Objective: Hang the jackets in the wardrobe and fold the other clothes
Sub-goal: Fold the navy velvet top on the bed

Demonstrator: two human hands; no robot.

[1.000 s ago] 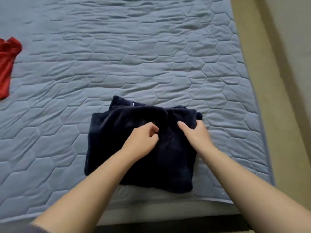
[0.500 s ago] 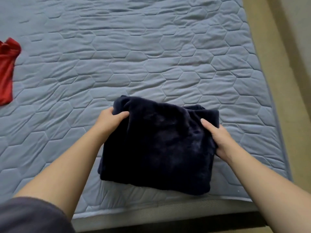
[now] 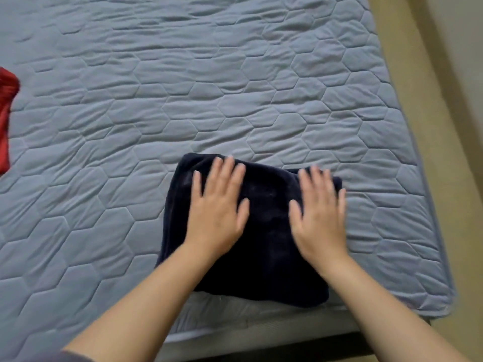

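Head view: a folded navy garment [image 3: 269, 231] lies on the quilted grey bed cover [image 3: 235, 100], close to the bed's near edge, at about 5 o'clock from the middle of the frame. Its plush, fleece-like pile suggests something soft, light and limp but bulky. It is neither fragile nor slippery, yet the thick layers will likely spring up instead of keeping a crease. To lift it, the safest hold would be flat hands slid under two opposite sides, or a pinch through all layers at a folded edge, so the stack does not fall open. The left hand [image 3: 217, 212] lies palm down on the garment's left half, fingers straight, slightly spread and pointing to 12 o'clock, gripping nothing. The right hand [image 3: 320, 220], at 3 o'clock from it, rests equally flat on the right half, its fingers blurred. A red garment [image 3: 5, 121] lies well apart at 9 o'clock.
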